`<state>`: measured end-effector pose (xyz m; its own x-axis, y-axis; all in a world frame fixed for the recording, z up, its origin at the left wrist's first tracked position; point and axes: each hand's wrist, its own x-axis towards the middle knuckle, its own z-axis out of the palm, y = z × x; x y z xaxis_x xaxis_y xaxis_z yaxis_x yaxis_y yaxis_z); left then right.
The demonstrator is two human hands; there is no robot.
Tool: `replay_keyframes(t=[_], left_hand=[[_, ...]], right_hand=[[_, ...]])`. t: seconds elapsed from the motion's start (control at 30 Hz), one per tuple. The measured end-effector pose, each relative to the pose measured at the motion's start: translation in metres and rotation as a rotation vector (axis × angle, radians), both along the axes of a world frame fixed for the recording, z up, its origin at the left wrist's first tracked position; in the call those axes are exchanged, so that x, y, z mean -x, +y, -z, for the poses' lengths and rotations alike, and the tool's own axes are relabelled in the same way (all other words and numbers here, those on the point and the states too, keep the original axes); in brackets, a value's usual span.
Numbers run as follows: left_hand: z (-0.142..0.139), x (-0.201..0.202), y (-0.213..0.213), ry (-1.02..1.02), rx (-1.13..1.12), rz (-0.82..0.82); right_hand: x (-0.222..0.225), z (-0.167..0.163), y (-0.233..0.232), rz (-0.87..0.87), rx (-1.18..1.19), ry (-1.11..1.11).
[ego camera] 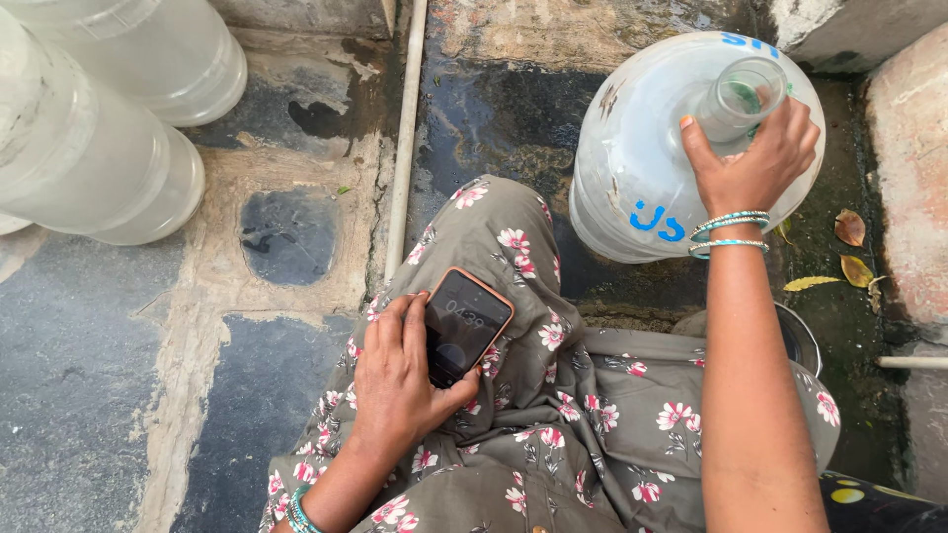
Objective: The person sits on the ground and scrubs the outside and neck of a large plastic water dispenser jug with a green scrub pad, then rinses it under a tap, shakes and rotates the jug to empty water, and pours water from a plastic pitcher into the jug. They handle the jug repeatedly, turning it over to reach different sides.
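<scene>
We see the right hand (755, 163) with fingers curled round the neck of the water jug (642, 168) standing beyond the knee, while the left hand (400, 380) wraps a phone (464, 324) on the lap.

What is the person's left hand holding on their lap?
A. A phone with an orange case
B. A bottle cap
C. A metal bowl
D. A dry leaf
A: the left hand grips a dark-screened phone with an orange edge, resting on the flowered dress, while the right hand holds the big water jug by its neck.
</scene>
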<state>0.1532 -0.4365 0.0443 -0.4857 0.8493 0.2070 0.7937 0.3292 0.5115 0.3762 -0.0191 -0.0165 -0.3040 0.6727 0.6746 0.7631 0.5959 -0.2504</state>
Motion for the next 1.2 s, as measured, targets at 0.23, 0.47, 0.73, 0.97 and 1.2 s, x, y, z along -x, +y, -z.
replay_keyframes(t=[0.23, 0.47, 0.73, 0.97, 1.2], left_hand=[[0.004, 0.011, -0.011, -0.032, -0.035, -0.021], [0.109, 0.118, -0.096, -0.341, 0.284, -0.493], [0.265, 0.107, -0.257, -0.541, 0.949, -0.865], [0.267, 0.073, -0.273, -0.686, 1.010, -0.848], [0.261, 0.101, -0.239, -0.656, 0.917, -0.752]], right_hand=[[-0.019, 0.016, 0.016, 0.005, -0.010, -0.061], [-0.050, 0.036, 0.036, -0.184, -0.002, 0.104], [-0.068, 0.043, 0.032, -0.101, 0.521, 0.304], [-0.068, 0.021, 0.008, -0.263, 0.104, 0.205], [-0.059, 0.006, -0.006, 0.061, -0.011, -0.028]])
